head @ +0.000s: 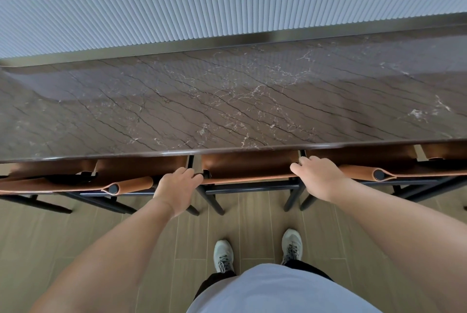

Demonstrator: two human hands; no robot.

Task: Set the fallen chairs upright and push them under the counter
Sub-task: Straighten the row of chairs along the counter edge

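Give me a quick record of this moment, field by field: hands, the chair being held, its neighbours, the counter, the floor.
left hand: grips the middle chair's back at its left post
right hand: grips the same chair's right post
middle chair: upright, seat under the counter
left chair: upright, tucked under
right chair: upright, tucked under
counter: brown veined stone top
floor: wood-look planks

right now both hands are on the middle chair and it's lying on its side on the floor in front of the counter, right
Not quite. In the head view the middle chair stands upright, its seat partly under the counter. The rest holds: the left hand and right hand both grip it.
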